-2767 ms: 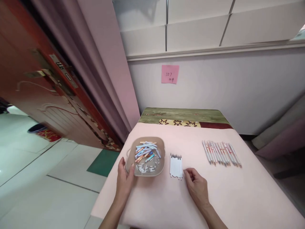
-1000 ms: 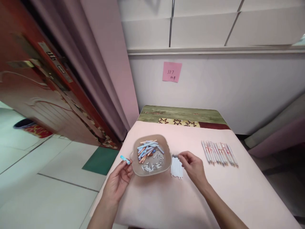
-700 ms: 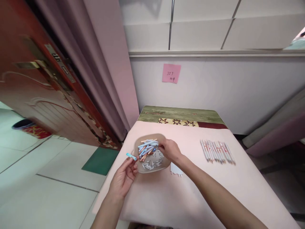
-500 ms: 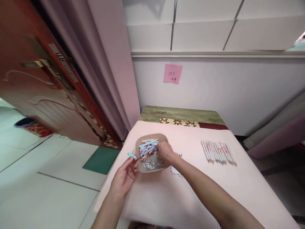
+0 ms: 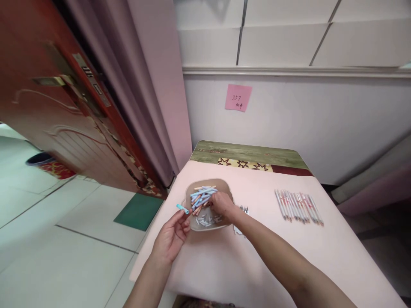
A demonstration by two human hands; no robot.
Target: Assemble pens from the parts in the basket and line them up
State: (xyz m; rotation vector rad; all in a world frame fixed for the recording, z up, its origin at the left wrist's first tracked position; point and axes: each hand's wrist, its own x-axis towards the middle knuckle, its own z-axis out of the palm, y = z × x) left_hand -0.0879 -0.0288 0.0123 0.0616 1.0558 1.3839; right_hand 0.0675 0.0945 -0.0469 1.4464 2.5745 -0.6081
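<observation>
Between the thumb and fingers of my left hand is a short light-blue pen barrel, held just off the left rim of a beige plastic basin. My right hand reaches over the basin's right side, its fingers curled down inside; the fingertips and anything in them are hidden. Blue, lilac and orange pen barrels lie heaped at the back of the basin. Small whitish pieces are scattered across its front floor. Thin white refills with dark tips lie beside the basin, partly behind my right forearm.
A row of clear-barrelled pens lies on the right of the pink-covered table. Behind the table stands a wall with a pink note. A red-brown door and a purple curtain are at left.
The whole view has shifted slightly, so everything sits a bit further right. My left hand still grips the light-blue pen barrel, and my right hand remains in the basin, fingers curled.
</observation>
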